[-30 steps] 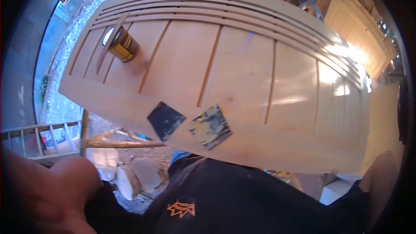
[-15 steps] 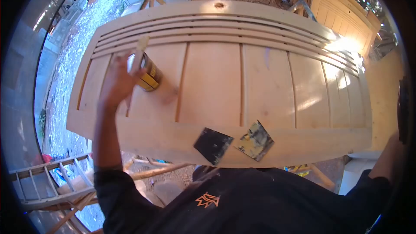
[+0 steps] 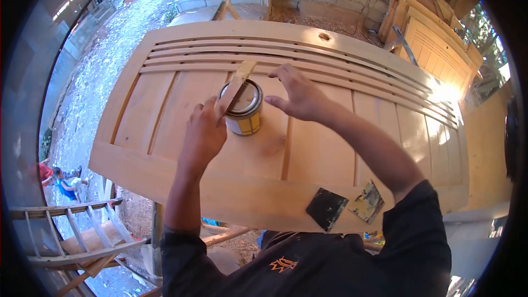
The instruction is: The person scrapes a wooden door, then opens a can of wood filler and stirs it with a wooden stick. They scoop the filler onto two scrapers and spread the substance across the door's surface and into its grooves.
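While your right hand (image 3: 300, 94) hangs just right of the can (image 3: 245, 118), its thumb and fingers are spread wide with nothing in them, and the thumb tip sits close to the rim but looks a hair off it. Your left hand (image 3: 202, 129) is the busy one: fingers curled in around the near end of that flat wooden stick (image 3: 237, 87), though I can't tell how hard you're squeezing. From that grip the stick runs away from you across the can's top, pale end sticking out past the far rim. The can itself stands upright between your hands, on the wooden door (image 3: 324, 137) lying flat below them. Closer to you than your right hand, a dark square (image 3: 326, 209) and a blotchy square (image 3: 367, 202) lie near the door's edge. Way off left of your left hand, there's a ladder (image 3: 80, 254).
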Motion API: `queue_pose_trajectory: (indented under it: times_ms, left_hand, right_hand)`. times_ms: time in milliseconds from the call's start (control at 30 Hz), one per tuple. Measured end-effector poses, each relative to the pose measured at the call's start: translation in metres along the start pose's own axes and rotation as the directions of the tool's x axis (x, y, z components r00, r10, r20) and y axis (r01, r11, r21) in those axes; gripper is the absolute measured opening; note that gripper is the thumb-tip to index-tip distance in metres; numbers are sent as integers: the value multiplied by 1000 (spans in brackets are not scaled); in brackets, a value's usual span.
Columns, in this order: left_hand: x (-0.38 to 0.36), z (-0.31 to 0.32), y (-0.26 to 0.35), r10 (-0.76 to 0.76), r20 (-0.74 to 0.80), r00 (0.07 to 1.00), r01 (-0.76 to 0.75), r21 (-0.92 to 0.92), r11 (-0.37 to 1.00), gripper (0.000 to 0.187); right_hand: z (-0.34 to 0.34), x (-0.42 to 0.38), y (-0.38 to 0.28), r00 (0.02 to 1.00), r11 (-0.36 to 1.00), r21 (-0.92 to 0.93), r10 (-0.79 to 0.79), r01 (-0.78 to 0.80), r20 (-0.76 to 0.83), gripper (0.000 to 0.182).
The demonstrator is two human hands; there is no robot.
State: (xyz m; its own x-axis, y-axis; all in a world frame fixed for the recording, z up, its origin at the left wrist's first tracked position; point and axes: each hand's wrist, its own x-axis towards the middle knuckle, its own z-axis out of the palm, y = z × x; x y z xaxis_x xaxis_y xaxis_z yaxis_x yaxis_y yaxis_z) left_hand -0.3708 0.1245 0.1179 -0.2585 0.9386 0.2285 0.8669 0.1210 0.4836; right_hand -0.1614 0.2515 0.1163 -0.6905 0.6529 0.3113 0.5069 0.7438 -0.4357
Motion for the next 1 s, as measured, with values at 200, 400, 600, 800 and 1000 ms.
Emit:
queue_pose_trajectory:
  times_ms: [200,400,600,800,1000]
  left_hand:
    - [11,10,-47,-132,-37,991,94,-515,852,31]
    - [17,47,-69,-321,225,920,348,-845,405,23]
    - [28,105,-86,-247,309,918,382,-857,346,22]
    - [-30,88,-36,-196,84,977,153,-918,365,28]
    - [-59,75,-28,-297,95,950,202,-913,354,35]
  right_hand:
    - [60,20,-38,980,980,-5,197,-197,-19,90]
    - [60,42,-58,955,952,-127,288,-279,66,99]
    - [50,51,-58,925,934,-79,357,-349,131,99]
    - [41,20,-54,961,970,-9,240,-241,138,97]
    - [50,-7,-51,995,995,93,53,-45,-86,92]
